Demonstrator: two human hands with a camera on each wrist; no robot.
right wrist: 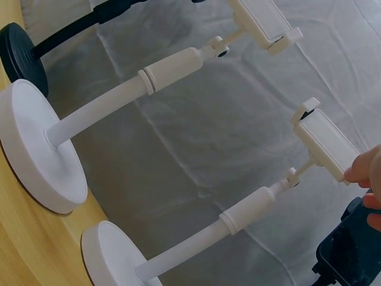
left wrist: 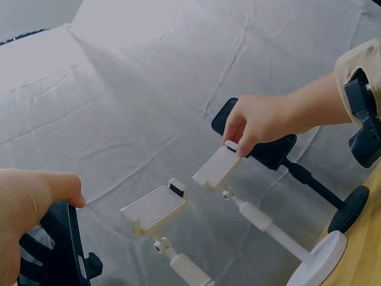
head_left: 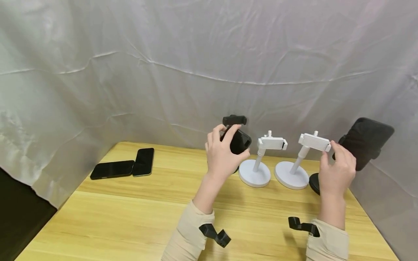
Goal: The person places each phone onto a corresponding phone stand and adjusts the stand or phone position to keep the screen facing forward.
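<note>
My left hand (head_left: pixel 218 152) holds a black phone (head_left: pixel 240 141), fingers over its top and thumb at its lower edge. Just behind it shows the black clamp (head_left: pixel 234 120) of a phone stand whose pole is hidden by the hand. With thumb and fingertips, my right hand (head_left: pixel 337 172) pinches the right end of a white clamp (head_left: pixel 314 141) on a white phone stand (head_left: pixel 291 175). In the left wrist view that clamp (left wrist: pixel 217 167) tilts upward, holding no phone. A second white phone stand (head_left: pixel 254 173), its clamp also without a phone, stands between the hands.
At far right, a black stand (head_left: pixel 314 183) bears a dark phone (head_left: pixel 367 139), partly behind my right hand. Two black phones (head_left: pixel 112 169) lie touching on the wooden table (head_left: pixel 130 214) at left. Grey cloth (head_left: pixel 183 98) hangs behind and at the sides.
</note>
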